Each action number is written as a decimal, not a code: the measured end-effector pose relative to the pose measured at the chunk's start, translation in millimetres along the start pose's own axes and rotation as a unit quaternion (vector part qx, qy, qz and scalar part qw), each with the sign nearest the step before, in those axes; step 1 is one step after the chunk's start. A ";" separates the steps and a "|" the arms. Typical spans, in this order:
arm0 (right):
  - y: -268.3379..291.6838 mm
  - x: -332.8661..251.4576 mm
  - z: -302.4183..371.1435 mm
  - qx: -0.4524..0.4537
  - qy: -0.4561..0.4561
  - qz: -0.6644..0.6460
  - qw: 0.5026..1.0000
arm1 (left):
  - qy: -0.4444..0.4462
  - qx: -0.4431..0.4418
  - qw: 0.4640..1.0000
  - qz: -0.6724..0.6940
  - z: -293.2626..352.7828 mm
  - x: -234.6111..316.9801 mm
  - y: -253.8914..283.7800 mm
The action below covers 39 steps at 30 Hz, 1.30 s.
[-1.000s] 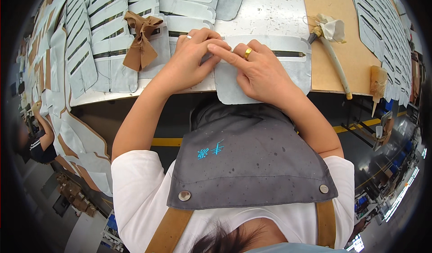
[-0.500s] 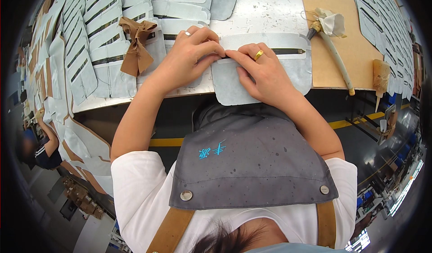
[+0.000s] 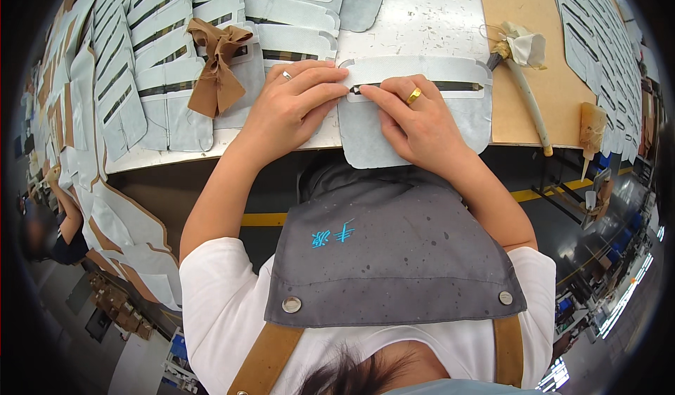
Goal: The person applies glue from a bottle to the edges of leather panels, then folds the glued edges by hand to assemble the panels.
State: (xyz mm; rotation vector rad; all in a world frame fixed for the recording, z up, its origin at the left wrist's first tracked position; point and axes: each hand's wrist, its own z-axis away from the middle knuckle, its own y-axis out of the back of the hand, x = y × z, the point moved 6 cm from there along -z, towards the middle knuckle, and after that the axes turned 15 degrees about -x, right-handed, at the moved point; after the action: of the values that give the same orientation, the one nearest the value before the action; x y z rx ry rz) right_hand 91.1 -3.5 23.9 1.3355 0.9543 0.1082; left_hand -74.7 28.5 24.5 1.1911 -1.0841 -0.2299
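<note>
A pale grey fabric piece (image 3: 457, 110) with a dark slot near its top lies at the table's near edge. My left hand (image 3: 292, 107) presses its fingertips on the piece's left end, beside the slot. My right hand (image 3: 415, 121), with a gold ring, lies flat on the piece, index finger pointing left along the slot. The fingertips of both hands almost meet.
Rows of similar grey pieces (image 3: 140, 79) cover the white table (image 3: 422, 15) to the left and far side. A brown fabric bundle (image 3: 218, 65) sits left of my hands. A brown board (image 3: 520, 57) with a brush-like tool (image 3: 524, 86) lies right. More stacked pieces (image 3: 605, 43) at far right.
Both hands have shifted slightly along the slot of the grey piece, fingers still pressing it; the view has tilted a little.
</note>
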 end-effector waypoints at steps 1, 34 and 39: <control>0.2 -0.1 0.1 -0.002 0.001 0.002 1.000 | 0.001 0.003 1.000 0.001 0.1 -0.2 0.2; -4.3 -9.3 -0.7 -0.017 0.003 0.079 0.997 | 0.007 0.023 1.000 0.002 0.9 2.1 -1.2; -4.1 -12.3 -1.6 -0.015 0.024 0.119 0.993 | 0.008 0.029 1.000 0.008 0.3 1.3 -0.6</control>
State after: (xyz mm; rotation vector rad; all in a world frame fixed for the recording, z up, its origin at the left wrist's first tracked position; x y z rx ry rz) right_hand 80.5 -10.5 27.0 1.4207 0.8285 0.3368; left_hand -74.0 27.2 24.7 1.2326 -1.0919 -0.1763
